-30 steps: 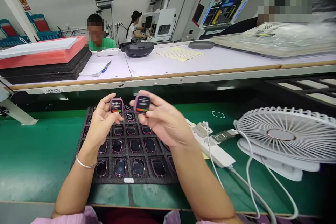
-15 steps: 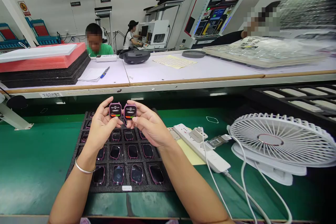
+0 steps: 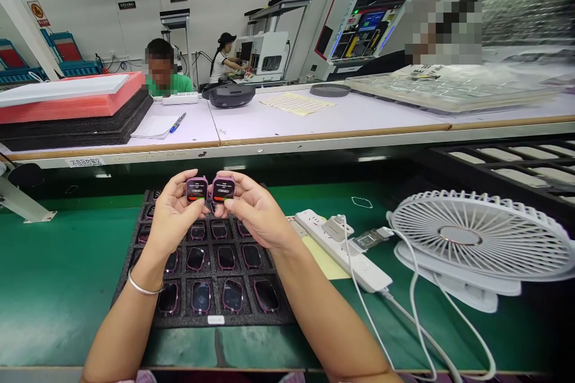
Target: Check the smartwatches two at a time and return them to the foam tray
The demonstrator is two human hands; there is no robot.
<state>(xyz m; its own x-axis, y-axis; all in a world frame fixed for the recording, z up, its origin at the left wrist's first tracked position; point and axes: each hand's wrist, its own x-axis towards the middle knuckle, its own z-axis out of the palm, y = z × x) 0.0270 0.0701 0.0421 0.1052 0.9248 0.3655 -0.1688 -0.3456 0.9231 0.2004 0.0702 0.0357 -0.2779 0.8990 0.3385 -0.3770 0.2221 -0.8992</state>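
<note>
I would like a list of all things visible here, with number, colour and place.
held smartwatches: 2, pink, one per hand
foam tray: 1, black, on the mat
tray smartwatches: many, pink rims, in the tray pockets
work mat: 1, green, under the tray
power strip: 1, white, right of the tray
desk fan: 1, white, far right
cables: several, white, near the fan
foam stack: 1, red and black, far bench, left
pen: 1, blue, far bench
clear tray: 1, transparent, far bench, right
co-workers: 3, clothes green, white, dark, beyond the far bench
silver bangle: 1, silver, left wrist
left hand: 1, holds one watch
right hand: 1, holds one watch
</note>
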